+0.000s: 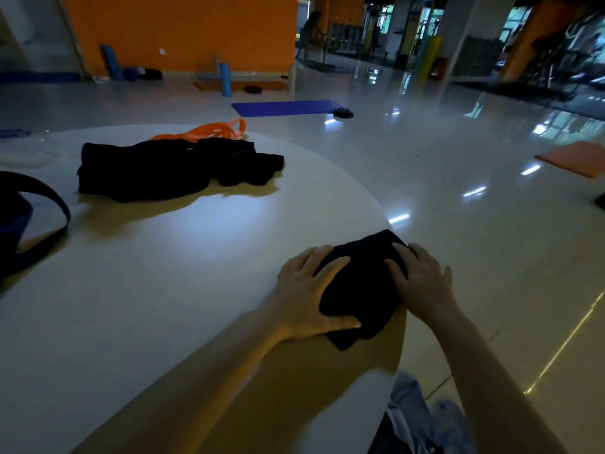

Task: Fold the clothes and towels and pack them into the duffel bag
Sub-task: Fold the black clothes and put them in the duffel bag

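A small folded black cloth (361, 283) lies at the right edge of the round white table (183, 290). My left hand (309, 293) rests flat on its left side, thumb along the near edge. My right hand (422, 283) lies flat on its right side, fingers spread. A heap of unfolded black clothes (163, 168) sits further back on the table. The dark duffel bag (13, 224) with its black strap (49, 204) shows at the left edge, mostly out of frame.
An orange band (209, 130) lies behind the black heap. The table's rim curves just past the folded cloth. On the glossy floor beyond are a blue mat (284, 107), an orange mat (576, 157) and foam rollers (226, 78).
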Available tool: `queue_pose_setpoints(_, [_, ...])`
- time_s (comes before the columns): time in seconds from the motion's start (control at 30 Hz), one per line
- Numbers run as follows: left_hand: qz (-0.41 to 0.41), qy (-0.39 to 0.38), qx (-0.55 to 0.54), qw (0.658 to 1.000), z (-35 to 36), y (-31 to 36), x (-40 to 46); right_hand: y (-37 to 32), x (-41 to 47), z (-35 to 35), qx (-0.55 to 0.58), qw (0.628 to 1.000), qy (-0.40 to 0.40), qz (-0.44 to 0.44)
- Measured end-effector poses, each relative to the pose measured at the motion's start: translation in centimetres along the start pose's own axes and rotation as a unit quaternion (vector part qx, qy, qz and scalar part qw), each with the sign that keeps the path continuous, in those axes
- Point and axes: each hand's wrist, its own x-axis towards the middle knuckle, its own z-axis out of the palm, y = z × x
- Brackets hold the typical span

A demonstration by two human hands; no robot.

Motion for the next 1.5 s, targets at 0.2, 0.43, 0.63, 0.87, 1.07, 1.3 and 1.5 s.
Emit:
queue_pose_setpoints(0.2, [0.02,0.002,0.02,1.0,-3.8,-1.4,-4.6,-5.3,-2.4,-3.0,0.075,0.981,0.079,-0.159])
queue_pose_setpoints(0.43, [-0.005,0.197,0.056,0.979,-7.9,-5.9,-12.6,-20.5,-5.4,-1.2,0.152,0.932,-0.041,-0.327])
queue_pose_setpoints(0.63, [-0.224,0.335,0.073,0.912,-15.4,-13.0,-27.0,-34.8,-8.8,3.1,0.215,0.866,-0.167,-0.42])
queue_pose_setpoints(0.87, [-0.443,0.285,0.139,0.839,-19.0,-23.5,-40.1,-50.3,-11.1,9.6,0.176,0.816,-0.172,-0.524])
queue_pose_setpoints(1.07, [-0.471,0.248,0.106,0.84,-12.7,-26.5,-41.1,-53.1,-11.0,17.8,0.172,0.85,-0.174,-0.467])
queue_pose_setpoints(1.3, [-0.44,0.286,0.124,0.842,-12.1,-26.7,-41.5,-52.5,-11.3,19.2,0.151,0.858,-0.17,-0.461])
queue_pose_setpoints(1.5, [-0.417,0.266,0.101,0.863,-11.4,-23.0,-41.3,-49.3,-12.0,17.4,0.115,0.863,-0.171,-0.461])
